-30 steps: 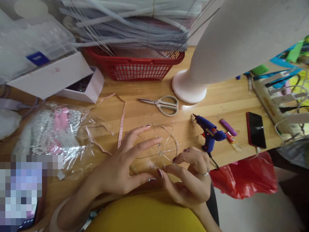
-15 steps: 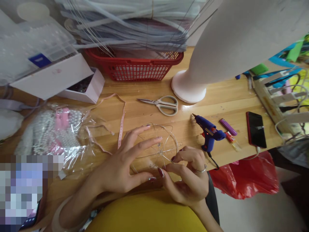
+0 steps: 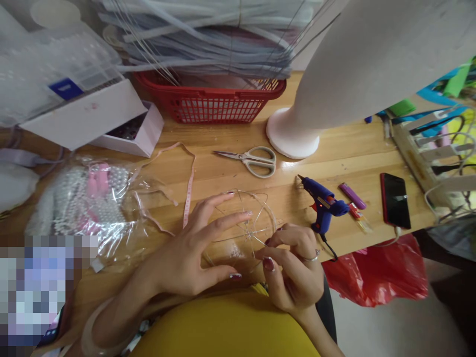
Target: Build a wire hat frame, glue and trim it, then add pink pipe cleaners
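Note:
A round wire frame [image 3: 248, 235] with thin spokes meeting at a central hub lies on the wooden table in front of me. My left hand [image 3: 195, 248] is open over its left side, fingers spread, with the index fingertip by the top of the hoop and the middle fingertip above the spokes. At the lower right edge, my right hand [image 3: 295, 265], wearing a ring, has its fingers curled against the frame and closed on a wire there. The exact pinch point is partly hidden by the fingers.
Scissors [image 3: 247, 159] lie beyond the frame, and a blue glue gun [image 3: 323, 201] is to its right, near a purple lighter [image 3: 352, 195] and a phone [image 3: 394, 201]. Bagged pearl beads [image 3: 89, 203] and a tape measure [image 3: 189, 191] are at left. Behind stand a red basket [image 3: 219, 106] and white form [image 3: 320, 84].
My right thumb has drawn back from the wire towards the curled index finger. My left hand stays spread in nearly the same place, and the view has shifted slightly.

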Available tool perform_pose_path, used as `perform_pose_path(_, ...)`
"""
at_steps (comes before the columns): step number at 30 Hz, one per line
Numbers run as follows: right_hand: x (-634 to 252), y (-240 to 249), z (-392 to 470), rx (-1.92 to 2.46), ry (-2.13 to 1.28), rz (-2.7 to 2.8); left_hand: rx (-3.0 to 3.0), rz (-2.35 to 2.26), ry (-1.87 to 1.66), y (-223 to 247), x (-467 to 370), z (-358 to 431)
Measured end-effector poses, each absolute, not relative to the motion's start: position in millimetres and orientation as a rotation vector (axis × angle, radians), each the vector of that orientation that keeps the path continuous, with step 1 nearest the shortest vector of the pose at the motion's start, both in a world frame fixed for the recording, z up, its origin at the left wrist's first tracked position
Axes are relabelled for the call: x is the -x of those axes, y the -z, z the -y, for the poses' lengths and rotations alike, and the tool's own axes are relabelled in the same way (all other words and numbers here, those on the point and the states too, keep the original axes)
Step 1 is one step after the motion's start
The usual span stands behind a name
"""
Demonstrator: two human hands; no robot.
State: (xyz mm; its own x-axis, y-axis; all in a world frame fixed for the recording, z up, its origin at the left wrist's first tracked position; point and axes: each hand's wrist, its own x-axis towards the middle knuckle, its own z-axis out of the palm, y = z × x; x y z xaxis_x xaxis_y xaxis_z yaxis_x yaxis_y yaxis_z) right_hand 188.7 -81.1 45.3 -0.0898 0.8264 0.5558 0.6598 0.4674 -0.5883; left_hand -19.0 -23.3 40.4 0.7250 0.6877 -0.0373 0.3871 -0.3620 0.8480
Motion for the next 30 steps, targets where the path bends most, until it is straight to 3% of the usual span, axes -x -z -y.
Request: perform_pose_path(30, -190.0, -44.0, 79.4, 1.199, -0.271, 1.846, -2.017, -0.814, -0.415, -37.8, 18.2, 24.7)
